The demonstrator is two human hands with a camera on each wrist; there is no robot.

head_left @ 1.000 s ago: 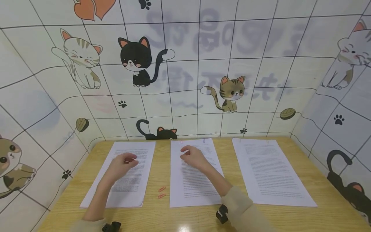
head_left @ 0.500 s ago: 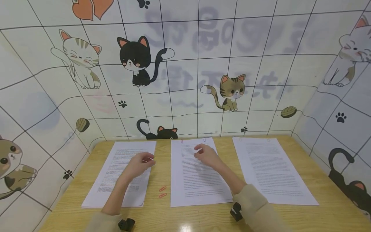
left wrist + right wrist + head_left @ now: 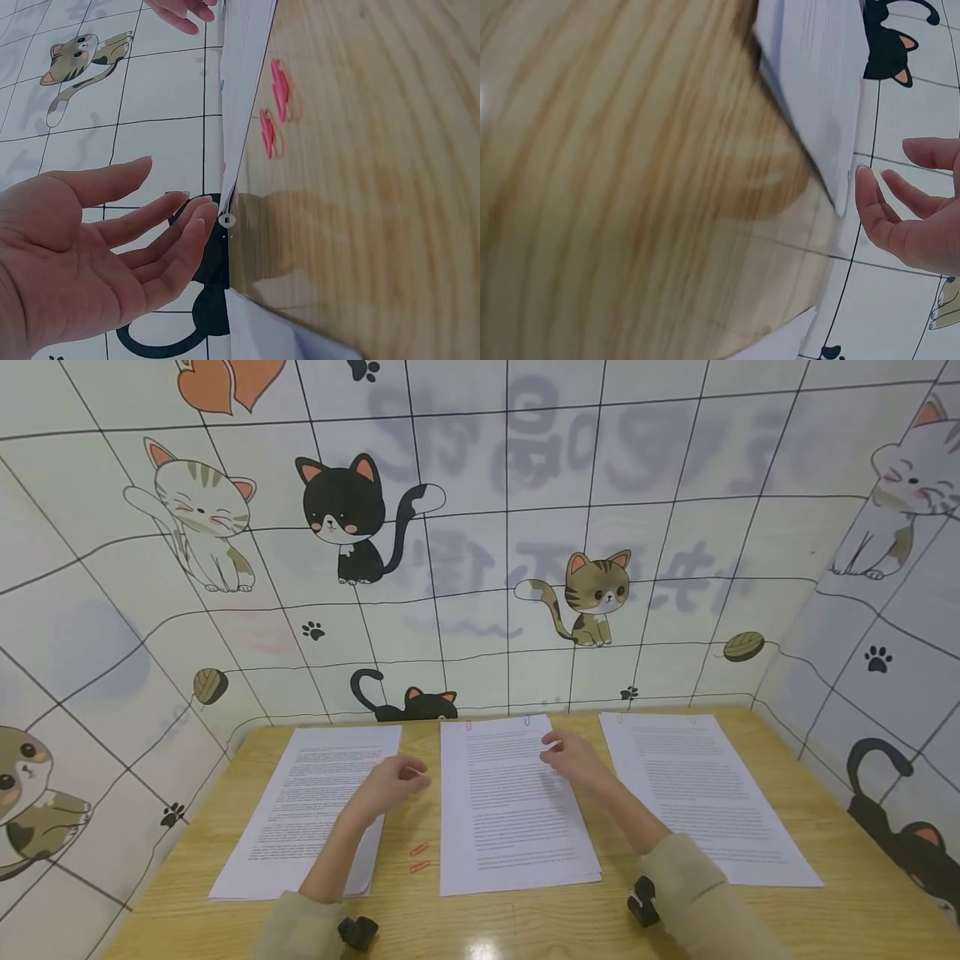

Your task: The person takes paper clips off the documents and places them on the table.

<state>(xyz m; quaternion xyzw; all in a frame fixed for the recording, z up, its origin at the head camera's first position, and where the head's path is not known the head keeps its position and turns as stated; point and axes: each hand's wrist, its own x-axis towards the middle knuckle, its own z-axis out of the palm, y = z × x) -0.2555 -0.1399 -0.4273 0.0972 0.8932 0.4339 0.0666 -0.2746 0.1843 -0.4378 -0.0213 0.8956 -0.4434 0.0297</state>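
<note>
Left stack (image 3: 300, 818): here in the lower left of the frame we have printed sheets, lying flat on the wooden counter (image 3: 510, 922).
Left hand (image 3: 390, 787): left of centre, we find it raised across that stack's right edge, fingers loosely bent, thumb apart from them, nothing held!
Loose clips (image 3: 419, 849): two of them, pinkish red, low in the frame, just beside each other between the left and middle stacks.
Middle stack (image 3: 517, 810): near centre, we spot a red clip (image 3: 468, 726) and a dark clip (image 3: 527, 721) along its top edge.
Right hand (image 3: 579, 762): raised over this stack's right edge, thumb and fingers apart, holding nothing.
Right stack (image 3: 720, 802): lower right, we see two pale clips (image 3: 619, 718) up top.
</note>
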